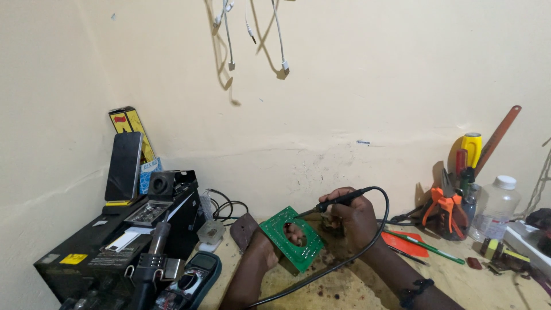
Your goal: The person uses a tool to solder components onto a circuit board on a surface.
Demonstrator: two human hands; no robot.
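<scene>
My left hand (265,248) holds a green circuit board (291,237) tilted up over the bench, its fingers showing through the round hole in the board's middle. My right hand (351,217) grips a black soldering iron (337,200) like a pen. The iron's tip rests on the upper right edge of the board. The iron's black cable (367,247) loops over my right wrist and runs down across the bench toward the bottom edge of the view.
A black soldering station (109,247) with a hot-air handle (154,258), a multimeter (192,281) and a leaning phone (123,166) stands at left. Pliers (445,204), screwdrivers (468,158), a clear bottle (492,209) and a green pen (427,247) crowd the right. Cables (252,34) hang from the wall.
</scene>
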